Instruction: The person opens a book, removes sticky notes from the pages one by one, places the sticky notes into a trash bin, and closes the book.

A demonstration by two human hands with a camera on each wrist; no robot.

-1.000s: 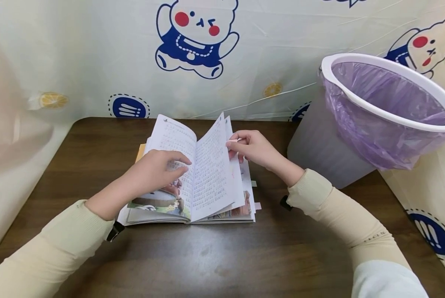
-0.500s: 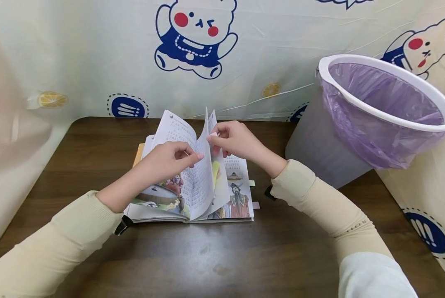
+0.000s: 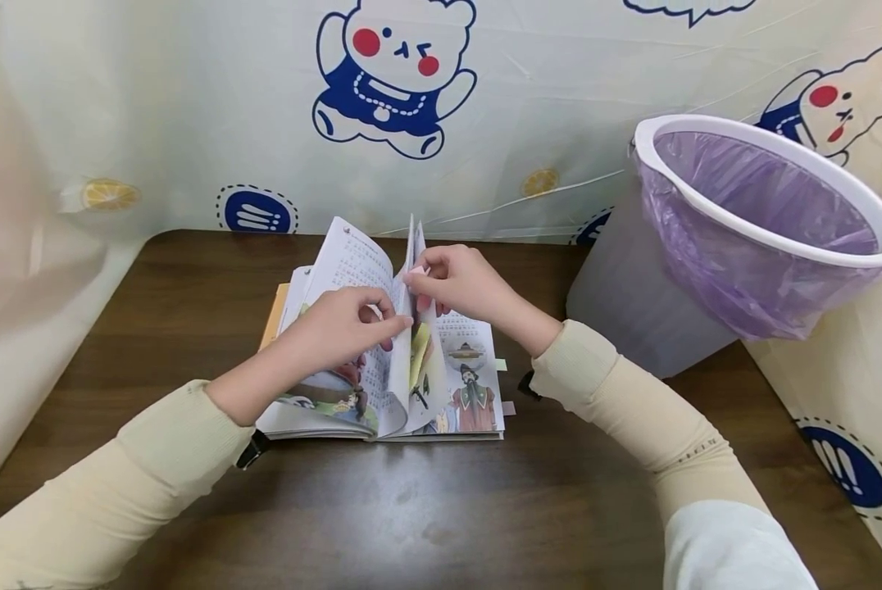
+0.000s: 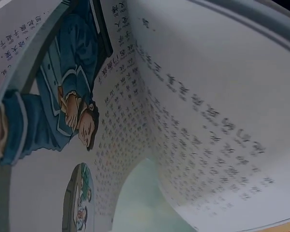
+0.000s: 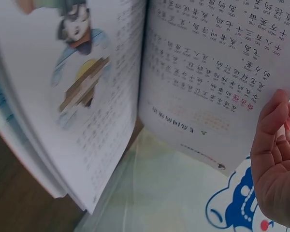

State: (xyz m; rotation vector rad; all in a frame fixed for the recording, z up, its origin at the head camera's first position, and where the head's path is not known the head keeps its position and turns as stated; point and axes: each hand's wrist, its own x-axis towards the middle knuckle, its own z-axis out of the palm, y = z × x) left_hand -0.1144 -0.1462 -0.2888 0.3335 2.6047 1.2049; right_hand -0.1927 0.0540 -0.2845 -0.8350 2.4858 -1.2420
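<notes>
An illustrated book [image 3: 470, 328] with printed text lies open on the table, several leaves standing up near its middle. My right hand [image 3: 456, 279] pinches a raised page [image 3: 413, 238] near its upper outer edge, and a small pink bit shows at the fingertips. In the right wrist view that page [image 5: 203, 96] fans out beside the curled fingers. My left hand [image 3: 348, 324] reaches over the left pages, its thumb and fingers pinching the bent edge of a raised leaf. The left wrist view shows a curved text page [image 4: 208, 121] and a picture of a figure in blue.
A tall bin [image 3: 633, 287] with a purple liner stands to the right of the book. The brown table [image 3: 411, 516] backs onto a cartoon-printed curtain [image 3: 212, 98]. Green [image 3: 501, 365] and pink tabs [image 3: 509, 408] stick out from the book's right edge.
My right hand has moved left, bringing the page upright and uncovering a bearded figure on the page below. My left hand has shifted right, its fingers closing on the page edge.
</notes>
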